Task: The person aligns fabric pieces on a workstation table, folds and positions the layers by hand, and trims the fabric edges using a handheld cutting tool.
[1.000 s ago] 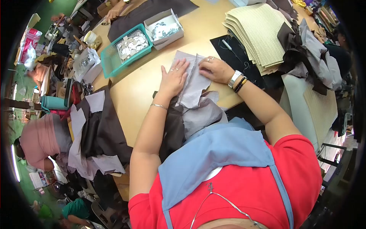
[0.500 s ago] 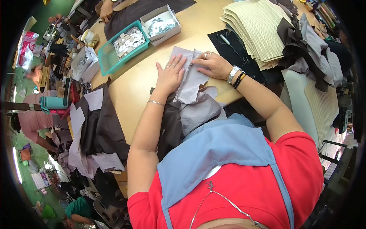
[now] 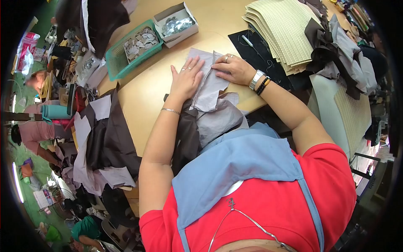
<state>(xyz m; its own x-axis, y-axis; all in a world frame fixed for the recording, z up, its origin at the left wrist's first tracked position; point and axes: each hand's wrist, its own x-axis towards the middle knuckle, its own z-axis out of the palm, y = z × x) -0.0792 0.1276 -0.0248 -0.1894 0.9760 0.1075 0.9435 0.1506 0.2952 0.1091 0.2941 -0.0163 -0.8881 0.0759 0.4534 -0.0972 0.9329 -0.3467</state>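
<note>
A light grey fabric piece [image 3: 208,90] with a raised seam running along it lies on the wooden table. My left hand [image 3: 187,80] rests flat on its left part, fingers spread. At the seam's upper end, my right hand [image 3: 233,69] has its fingers bent and the thumb and forefinger closed on the seam edge. Crumpled grey cloth [image 3: 218,126] and dark brown cloth [image 3: 187,130] hang from the piece over the table's near edge, against my blue apron [image 3: 239,157].
Beyond my left hand stand a green plastic basket [image 3: 115,65] of small pale pieces and a white box [image 3: 184,35] of shiny pieces. A white-handled tool [image 3: 247,40] lies on a black sheet beside stacked woven cream sheets [image 3: 281,29]. Dark cloth [image 3: 113,130] drapes at left.
The dark cloth at the top has shifted left and now hangs raised near the basket; the other person's hand there is out of sight. My hands have barely moved.
</note>
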